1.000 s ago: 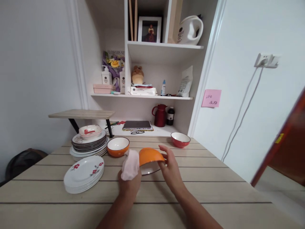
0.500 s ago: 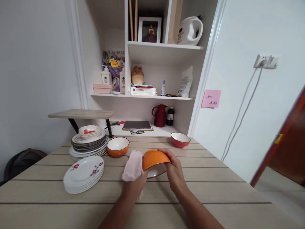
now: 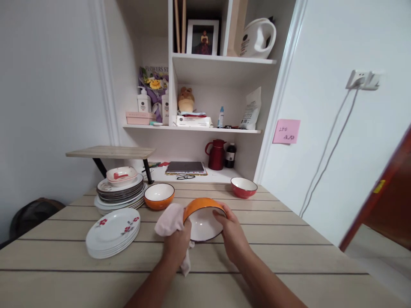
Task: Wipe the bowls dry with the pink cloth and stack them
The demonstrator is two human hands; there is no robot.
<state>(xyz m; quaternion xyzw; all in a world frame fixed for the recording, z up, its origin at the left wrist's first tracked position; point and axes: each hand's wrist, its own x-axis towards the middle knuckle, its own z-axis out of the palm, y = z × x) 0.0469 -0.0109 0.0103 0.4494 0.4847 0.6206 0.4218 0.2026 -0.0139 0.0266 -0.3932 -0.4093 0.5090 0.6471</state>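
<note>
Between my hands, above the table, an orange bowl with a white inside is tilted so that its hollow faces me. My right hand grips its right rim, thumb on the inside and fingers behind. My left hand is closed on a pale pink cloth at the bowl's left rim; one end of the cloth hangs below the hand. The left fingers are partly hidden by the cloth and bowl. Just beyond, to the left, a second orange bowl stands upright on the table.
White flowered plates are stacked at the left. Behind them rises a taller plate stack with a small patterned dish on top, beside a raised wooden stand. A red bowl stands at the back right, near a red jug.
The orange bowl has turned from showing its outside to showing its white inside. My left hand and the cloth have shifted slightly left, and the cloth's hanging end now shows.
</note>
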